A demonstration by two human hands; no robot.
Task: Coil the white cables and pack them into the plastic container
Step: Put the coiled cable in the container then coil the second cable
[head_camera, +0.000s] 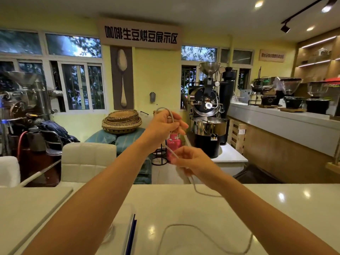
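Observation:
Both of my arms are raised above the white table (184, 205). My left hand (163, 124) pinches a loop of the white cable (207, 235), and the loop arcs over its fingers. Lower and to the right, my right hand (191, 159) grips the same cable a short way along. From there the cable hangs down, lies on the table and curves in a wide bend near the front edge. A clear plastic container with a blue edge (131, 234) sits on the table below my left forearm, partly hidden by it.
White padded chairs (88, 162) stand behind the table on the left. Beyond them are stacked woven baskets (122, 121), a pink gas bottle (173, 144) and a coffee roaster (207, 107). A long counter (276, 118) with grinders runs along the right.

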